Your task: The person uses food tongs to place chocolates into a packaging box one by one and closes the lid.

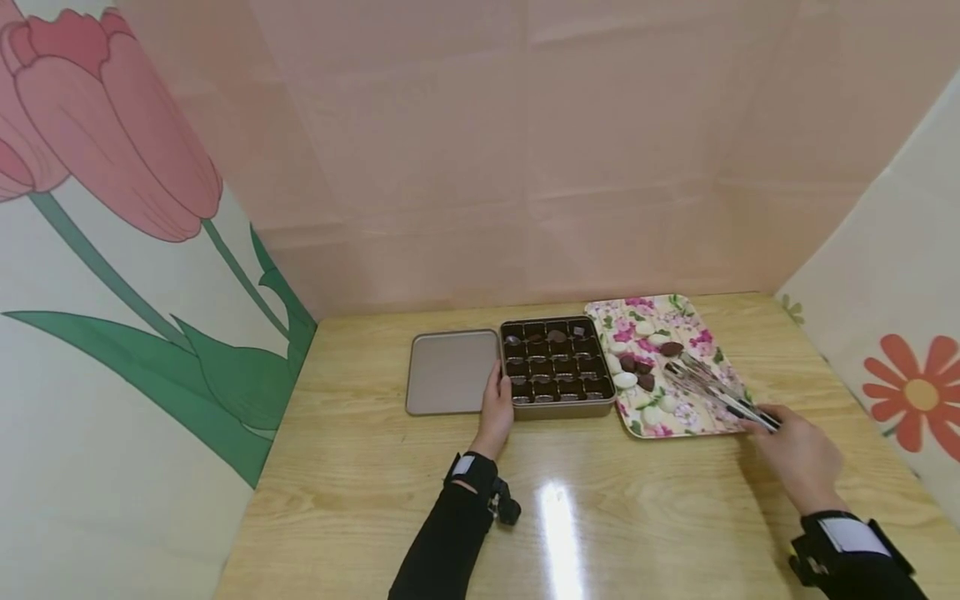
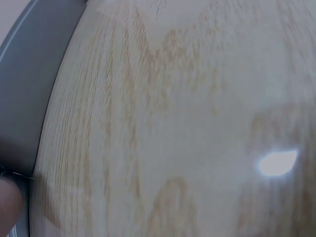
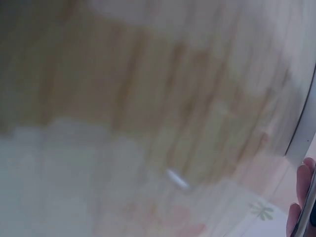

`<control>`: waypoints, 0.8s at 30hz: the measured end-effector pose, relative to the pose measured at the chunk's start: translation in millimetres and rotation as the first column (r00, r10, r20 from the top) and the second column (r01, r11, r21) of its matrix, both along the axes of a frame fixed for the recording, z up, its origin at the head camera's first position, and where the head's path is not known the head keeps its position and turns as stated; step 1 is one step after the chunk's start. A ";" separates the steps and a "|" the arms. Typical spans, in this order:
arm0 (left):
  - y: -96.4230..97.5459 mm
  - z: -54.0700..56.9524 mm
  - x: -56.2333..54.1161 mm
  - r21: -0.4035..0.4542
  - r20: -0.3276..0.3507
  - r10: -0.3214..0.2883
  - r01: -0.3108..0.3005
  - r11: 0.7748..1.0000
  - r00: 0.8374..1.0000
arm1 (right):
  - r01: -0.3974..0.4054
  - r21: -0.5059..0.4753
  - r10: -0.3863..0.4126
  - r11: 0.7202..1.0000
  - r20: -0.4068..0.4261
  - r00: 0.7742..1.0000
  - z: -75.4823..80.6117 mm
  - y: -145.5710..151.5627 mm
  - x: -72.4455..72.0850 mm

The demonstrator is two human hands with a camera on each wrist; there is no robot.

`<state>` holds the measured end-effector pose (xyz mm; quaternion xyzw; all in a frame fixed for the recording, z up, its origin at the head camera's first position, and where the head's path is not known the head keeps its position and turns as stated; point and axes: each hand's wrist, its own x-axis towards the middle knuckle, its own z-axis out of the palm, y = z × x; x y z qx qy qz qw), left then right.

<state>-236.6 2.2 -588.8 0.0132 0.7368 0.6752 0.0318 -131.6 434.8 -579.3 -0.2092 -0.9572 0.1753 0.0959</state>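
Observation:
A square tin (image 1: 562, 412) with a dark divided insert stands at the middle of the table; a few of its back compartments hold pieces. My left hand (image 1: 495, 414) holds the tin at its front left corner, and a fingertip (image 2: 9, 202) shows beside the grey wall in the left wrist view. To the right, my right hand (image 1: 802, 454) grips metal tongs (image 1: 720, 393) by the handle end. Their tips are over the floral tray (image 1: 697, 425), close to a dark chocolate (image 1: 672, 349). White chocolates (image 1: 625, 381) and more dark ones lie on the tray's left half.
The tin's flat lid (image 1: 450, 375) lies left of the tin, partly behind my left hand. The tray's left edge adjoins the tin. A pink backdrop (image 1: 525, 167) rises behind the wooden table (image 1: 360, 500), with flowered panels at both sides.

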 end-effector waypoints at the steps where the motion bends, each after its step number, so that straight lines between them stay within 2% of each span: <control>1: -0.2 -0.1 0.0 0.000 0.004 -0.002 0.002 1.000 1.000 | 0.002 0.000 -0.002 1.000 -0.001 1.000 -0.3 0.4 -0.1; 10: -0.8 -0.5 -1.2 -0.009 0.009 -0.002 0.002 1.000 1.000 | 0.018 -0.015 -0.017 1.000 0.028 0.999 2.9 -0.5 -0.5; 24: 0.1 0.4 -0.5 0.001 0.010 -0.001 0.001 1.000 1.000 | 0.024 -0.029 -0.024 0.999 0.005 1.000 8.6 -6.2 0.6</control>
